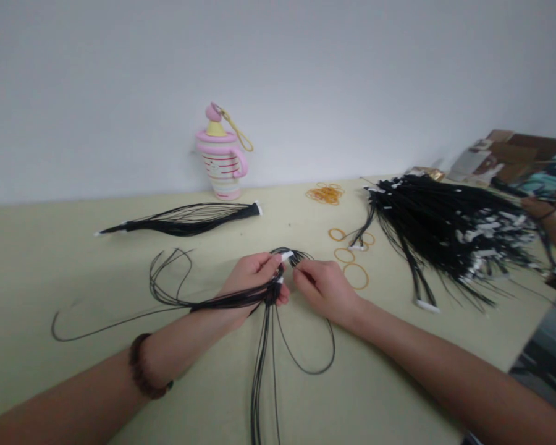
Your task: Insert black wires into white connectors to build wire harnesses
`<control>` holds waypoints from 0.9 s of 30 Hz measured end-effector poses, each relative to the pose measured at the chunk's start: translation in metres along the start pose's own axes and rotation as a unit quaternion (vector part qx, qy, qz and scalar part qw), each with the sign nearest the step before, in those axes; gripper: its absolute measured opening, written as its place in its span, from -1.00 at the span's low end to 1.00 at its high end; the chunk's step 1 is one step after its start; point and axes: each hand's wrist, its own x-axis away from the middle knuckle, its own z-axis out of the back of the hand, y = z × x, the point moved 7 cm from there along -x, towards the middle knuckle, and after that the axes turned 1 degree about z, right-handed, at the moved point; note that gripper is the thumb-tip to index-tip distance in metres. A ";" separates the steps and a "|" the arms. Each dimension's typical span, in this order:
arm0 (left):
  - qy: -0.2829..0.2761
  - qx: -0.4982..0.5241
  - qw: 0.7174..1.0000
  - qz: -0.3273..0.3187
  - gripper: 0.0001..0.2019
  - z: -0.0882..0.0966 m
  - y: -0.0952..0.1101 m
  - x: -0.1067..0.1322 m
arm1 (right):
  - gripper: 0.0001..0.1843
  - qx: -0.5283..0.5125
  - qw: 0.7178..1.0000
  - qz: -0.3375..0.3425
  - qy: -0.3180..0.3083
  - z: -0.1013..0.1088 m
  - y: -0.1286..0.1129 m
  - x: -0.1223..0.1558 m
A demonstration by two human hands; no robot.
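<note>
A black wire harness lies across my left wrist, its loose ends trailing left and toward the near side of the table. My left hand is closed around the bundle, with a white connector pinched between thumb and fingers. A second white end piece shows just below, by the fingertips. Close against its right side, my right hand is closed on the black wires near that connector. Its fingertips are partly hidden. One wire loops out below my right hand.
Another harness lies behind on the left, near a pink-lidded cup. Rubber bands sit in a pile, with several loose bands nearer. A large harness heap covers the right side. Beyond are cardboard boxes and another person's hand.
</note>
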 end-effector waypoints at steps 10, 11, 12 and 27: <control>-0.039 -0.028 0.999 0.003 -0.78 -0.009 0.000 0.003 | -0.81 0.141 0.978 0.086 0.129 0.016 -0.016 0.005; -0.043 -0.029 0.999 0.005 -0.77 -0.009 -0.001 0.003 | -0.83 0.127 0.978 0.104 0.128 0.015 -0.019 0.005; -0.046 -0.028 0.999 0.006 -0.76 -0.009 -0.001 0.003 | -0.85 0.113 0.979 0.121 0.120 0.014 -0.020 0.005; -0.018 0.183 0.983 -0.002 -0.88 0.014 0.023 -0.004 | -0.85 -0.017 0.990 0.086 0.109 0.020 0.002 0.003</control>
